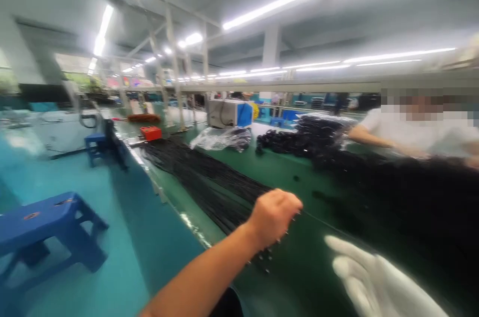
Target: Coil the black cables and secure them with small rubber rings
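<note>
Long black cables (209, 172) lie in a loose bundle along the green-topped bench, their small metal-tipped ends showing near me. My left hand (275, 214), bare, is closed in a fist over the near end of this bundle, and cables run into it; how many it grips is hidden. A thin line leads right from the fist, too blurred to tell whether it is a cable or a seam. To the right, my right hand (362, 277) wears a white glove. Its fingers are apart, and nothing shows in them.
Across the bench a person in a white top (407, 132) sits behind a dark pile of cables (404, 197). Clear plastic bags (220, 138), a red box (150, 133) and a white-and-blue machine (229, 113) stand farther back. A blue stool (41, 222) is on the floor at left.
</note>
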A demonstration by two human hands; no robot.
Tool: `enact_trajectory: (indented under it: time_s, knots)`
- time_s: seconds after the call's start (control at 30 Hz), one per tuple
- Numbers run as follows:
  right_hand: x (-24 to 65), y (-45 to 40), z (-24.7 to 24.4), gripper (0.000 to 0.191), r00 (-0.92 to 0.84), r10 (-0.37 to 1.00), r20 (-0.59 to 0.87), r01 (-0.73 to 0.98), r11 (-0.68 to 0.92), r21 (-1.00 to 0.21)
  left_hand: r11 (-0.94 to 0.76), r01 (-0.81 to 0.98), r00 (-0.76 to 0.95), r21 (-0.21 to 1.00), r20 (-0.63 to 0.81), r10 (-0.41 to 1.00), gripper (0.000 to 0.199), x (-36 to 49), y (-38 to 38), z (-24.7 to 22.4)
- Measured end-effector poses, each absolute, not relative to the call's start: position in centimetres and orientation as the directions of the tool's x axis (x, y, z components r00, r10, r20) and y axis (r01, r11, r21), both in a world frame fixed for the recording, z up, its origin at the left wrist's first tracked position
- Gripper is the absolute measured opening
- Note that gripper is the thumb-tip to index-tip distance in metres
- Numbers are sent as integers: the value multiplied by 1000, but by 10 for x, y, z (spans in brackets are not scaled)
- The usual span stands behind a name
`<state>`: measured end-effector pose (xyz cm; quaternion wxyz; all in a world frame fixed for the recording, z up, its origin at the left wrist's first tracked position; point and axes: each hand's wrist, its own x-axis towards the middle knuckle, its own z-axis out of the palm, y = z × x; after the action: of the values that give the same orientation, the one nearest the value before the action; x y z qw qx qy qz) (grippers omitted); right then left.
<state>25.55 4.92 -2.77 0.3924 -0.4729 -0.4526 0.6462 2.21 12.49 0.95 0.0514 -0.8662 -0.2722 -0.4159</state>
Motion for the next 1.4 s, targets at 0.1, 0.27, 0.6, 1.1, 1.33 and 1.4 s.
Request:
enact_trajectory:
  time_s: [0.1, 0.27, 0.6, 1.1, 1.33, 1.4]
  knots:
    - [255, 33, -8, 72, -341, 885, -318, -148, -385, -911, -863, 477, 491, 167, 763, 419, 24, 25, 123, 20]
    - [235, 26, 3, 62, -695, 713, -97, -361, -463, -810, -797, 603, 599, 40, 637, 485, 30, 34, 149, 26]
    - [230, 33, -23, 37, -808, 577, -118, -389, -674, -627, -898, 305, 913, 319, 171, 371, 15, 65, 108, 42]
    - [234, 39, -37, 40, -833, 496, 244, -538, -623, -569, -873, 255, 883, 416, 267, 385, 20, 78, 135, 17]
    - [301, 34, 4, 20, -233, 945, 232, -854, -85, -513, -697, 695, 669, 178, 197, 717, 27, 69, 148, -17]
    - [320, 32, 15, 18, -58, 982, 182, -850, 47, -524, -699, 711, 674, 78, 210, 709, 27, 77, 123, -17]
